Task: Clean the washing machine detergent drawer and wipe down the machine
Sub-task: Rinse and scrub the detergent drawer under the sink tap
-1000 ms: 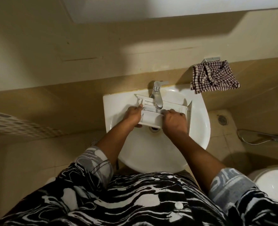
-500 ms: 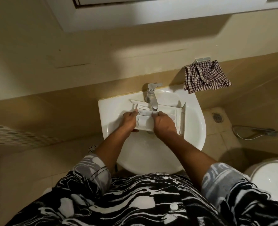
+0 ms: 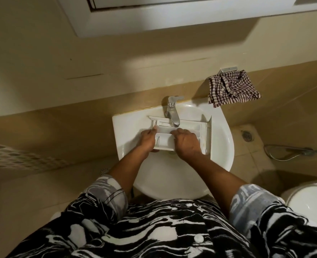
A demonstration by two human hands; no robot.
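The detergent drawer [image 3: 191,127] lay across the sink [image 3: 172,179] at its twelve o'clock side, under the tap [image 3: 173,112]. Fingers of the left hand [image 3: 147,140] gripped its nine o'clock end; those of the right hand [image 3: 187,144] curled over its middle. If wet, it could likely slip and strike the tap.

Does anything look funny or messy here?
A detergent drawer sits in the sink under the tap, an odd place, though it is there to be cleaned. The checked cloth hangs bunched and crooked on its wall holder.
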